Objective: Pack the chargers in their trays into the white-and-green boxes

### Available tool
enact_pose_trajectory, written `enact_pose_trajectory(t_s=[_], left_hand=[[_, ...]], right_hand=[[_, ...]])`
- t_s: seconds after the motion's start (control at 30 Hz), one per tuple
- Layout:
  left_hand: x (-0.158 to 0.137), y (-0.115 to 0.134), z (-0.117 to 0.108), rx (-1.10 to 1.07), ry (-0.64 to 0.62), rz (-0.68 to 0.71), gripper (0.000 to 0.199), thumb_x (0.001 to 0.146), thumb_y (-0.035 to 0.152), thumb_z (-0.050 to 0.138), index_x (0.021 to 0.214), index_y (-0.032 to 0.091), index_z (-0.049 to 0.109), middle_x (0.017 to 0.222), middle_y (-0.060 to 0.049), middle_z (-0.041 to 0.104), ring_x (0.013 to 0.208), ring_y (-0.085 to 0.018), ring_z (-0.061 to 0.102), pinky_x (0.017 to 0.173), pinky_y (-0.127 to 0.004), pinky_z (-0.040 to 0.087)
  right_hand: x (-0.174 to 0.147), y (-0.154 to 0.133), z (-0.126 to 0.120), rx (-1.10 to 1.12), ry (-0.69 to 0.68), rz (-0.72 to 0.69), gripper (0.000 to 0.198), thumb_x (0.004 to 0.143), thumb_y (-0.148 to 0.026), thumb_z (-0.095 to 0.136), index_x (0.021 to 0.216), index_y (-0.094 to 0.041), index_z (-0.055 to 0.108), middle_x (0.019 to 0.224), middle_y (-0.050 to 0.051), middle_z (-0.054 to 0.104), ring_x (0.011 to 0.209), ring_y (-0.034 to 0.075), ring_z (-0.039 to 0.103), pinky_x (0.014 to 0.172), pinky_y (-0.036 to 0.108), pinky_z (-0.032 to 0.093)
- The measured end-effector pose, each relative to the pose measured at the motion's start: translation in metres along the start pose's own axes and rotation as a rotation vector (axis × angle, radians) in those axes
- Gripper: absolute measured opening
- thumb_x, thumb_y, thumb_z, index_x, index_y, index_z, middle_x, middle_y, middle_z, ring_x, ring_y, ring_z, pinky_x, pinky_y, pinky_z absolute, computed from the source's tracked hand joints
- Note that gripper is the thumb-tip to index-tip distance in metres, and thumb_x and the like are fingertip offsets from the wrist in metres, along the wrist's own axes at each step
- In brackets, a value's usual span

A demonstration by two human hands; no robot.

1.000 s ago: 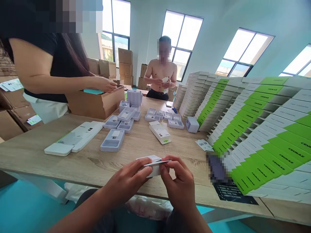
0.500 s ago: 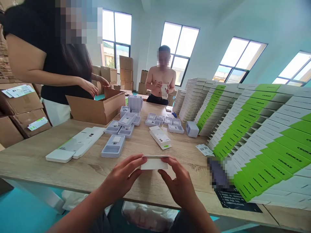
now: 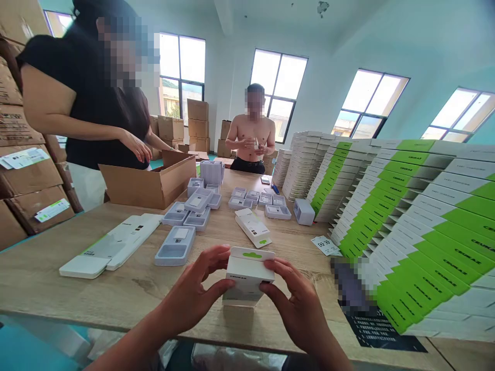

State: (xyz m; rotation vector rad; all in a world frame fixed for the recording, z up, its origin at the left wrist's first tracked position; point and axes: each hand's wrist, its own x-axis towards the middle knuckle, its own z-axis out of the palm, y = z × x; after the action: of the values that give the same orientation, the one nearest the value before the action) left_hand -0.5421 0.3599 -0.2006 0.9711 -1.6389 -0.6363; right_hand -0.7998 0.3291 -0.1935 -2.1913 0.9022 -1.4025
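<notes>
Between my two hands stands a white packaging box (image 3: 247, 281) with a green-marked hang tab at its top. My left hand (image 3: 193, 288) grips its left side, thumb on the front face. At the right side, my right hand (image 3: 296, 293) holds it with fingertips near the tab and thumb lower down. Just beyond lies another white box (image 3: 253, 226) with a green tab. A pale plastic tray (image 3: 176, 246) with a small white piece in it sits to the left of my hands. Flat white cartons (image 3: 112, 242) lie farther left.
Tall stacks of white and green boxes (image 3: 436, 232) line the table's right side. More trays (image 3: 197, 219) stand mid-table. A co-worker on the left reaches over an open cardboard box (image 3: 150, 180); another person (image 3: 251, 139) stands across the table. A dark printed sheet (image 3: 381, 324) lies at right.
The box in my hands has tipped, so its printed front and hang tab now show. My view has tilted up slightly. The person across the table has lowered the item they hold.
</notes>
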Motion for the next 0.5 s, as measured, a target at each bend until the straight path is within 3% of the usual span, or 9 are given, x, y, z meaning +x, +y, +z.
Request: enact_pose_trajectory(t_s=[0.1, 0.17, 0.2, 0.27, 0.3, 0.33, 0.4, 0.5], left_hand=[[0.004, -0.001, -0.001, 0.044, -0.032, 0.067, 0.051, 0.105, 0.029, 0.055, 0.150, 0.041, 0.037, 0.146, -0.007, 0.061, 0.124, -0.024, 0.069, 0.094, -0.037, 0.066], [0.009, -0.007, -0.001, 0.232, -0.016, 0.253, 0.058, 0.104, 0.018, 0.052, 0.154, 0.041, 0.034, 0.161, -0.007, 0.043, 0.143, -0.026, 0.052, 0.105, -0.041, 0.060], [0.013, -0.012, -0.001, 0.354, -0.015, 0.384, 0.062, 0.101, 0.012, 0.055, 0.153, 0.041, 0.038, 0.165, -0.005, 0.037, 0.151, -0.028, 0.041, 0.116, -0.045, 0.051], [0.024, -0.024, 0.003, 0.543, -0.099, 0.627, 0.063, 0.096, 0.005, 0.060, 0.148, 0.038, 0.048, 0.163, -0.002, 0.042, 0.156, -0.029, 0.030, 0.130, -0.054, 0.025], [0.031, -0.031, 0.006, 0.566, -0.164, 0.691, 0.058, 0.096, 0.005, 0.059, 0.145, 0.036, 0.052, 0.158, -0.002, 0.050, 0.154, -0.028, 0.035, 0.131, -0.055, 0.018], [0.039, -0.039, 0.008, 0.541, -0.224, 0.695, 0.052, 0.097, 0.008, 0.057, 0.142, 0.033, 0.054, 0.152, -0.004, 0.057, 0.149, -0.027, 0.043, 0.131, -0.054, 0.018], [0.054, -0.055, 0.013, 0.406, -0.254, 0.576, 0.041, 0.099, 0.017, 0.055, 0.139, 0.026, 0.053, 0.143, -0.010, 0.063, 0.137, -0.026, 0.056, 0.124, -0.047, 0.036], [0.071, -0.080, 0.017, 0.235, 0.039, 0.316, 0.032, 0.096, 0.033, 0.062, 0.126, 0.023, 0.056, 0.134, -0.014, 0.066, 0.126, -0.030, 0.064, 0.101, -0.040, 0.056]], right_hand=[[0.001, -0.004, -0.005, 0.177, 0.020, 0.217, 0.032, 0.089, -0.032, 0.077, 0.121, -0.031, 0.070, 0.122, 0.006, 0.074, 0.110, 0.023, 0.072, 0.094, 0.034, 0.060], [0.002, -0.006, -0.004, 0.390, 0.025, 0.402, 0.042, 0.085, -0.042, 0.081, 0.121, -0.027, 0.066, 0.113, 0.008, 0.077, 0.100, 0.023, 0.074, 0.086, 0.035, 0.062], [0.004, -0.005, -0.002, 0.495, 0.008, 0.477, 0.048, 0.084, -0.047, 0.082, 0.123, -0.025, 0.062, 0.109, 0.008, 0.078, 0.096, 0.023, 0.074, 0.084, 0.036, 0.062], [0.011, 0.005, 0.001, 0.532, -0.092, 0.565, 0.056, 0.089, -0.055, 0.074, 0.129, -0.022, 0.054, 0.106, 0.009, 0.079, 0.092, 0.023, 0.076, 0.081, 0.037, 0.062], [0.017, 0.014, 0.000, 0.416, -0.160, 0.588, 0.054, 0.095, -0.056, 0.066, 0.133, -0.020, 0.052, 0.107, 0.010, 0.078, 0.092, 0.023, 0.076, 0.082, 0.037, 0.062], [0.025, 0.026, -0.004, 0.239, -0.223, 0.607, 0.050, 0.101, -0.054, 0.058, 0.135, -0.019, 0.051, 0.110, 0.010, 0.078, 0.094, 0.022, 0.076, 0.084, 0.037, 0.062], [0.043, 0.059, -0.024, -0.174, -0.287, 0.643, 0.038, 0.106, -0.043, 0.051, 0.133, -0.016, 0.057, 0.121, 0.013, 0.074, 0.107, 0.021, 0.073, 0.094, 0.037, 0.059], [0.074, 0.114, -0.074, -0.525, -0.262, 0.725, 0.031, 0.102, -0.033, 0.062, 0.125, -0.013, 0.064, 0.136, 0.015, 0.065, 0.127, 0.027, 0.061, 0.108, 0.048, 0.051]])
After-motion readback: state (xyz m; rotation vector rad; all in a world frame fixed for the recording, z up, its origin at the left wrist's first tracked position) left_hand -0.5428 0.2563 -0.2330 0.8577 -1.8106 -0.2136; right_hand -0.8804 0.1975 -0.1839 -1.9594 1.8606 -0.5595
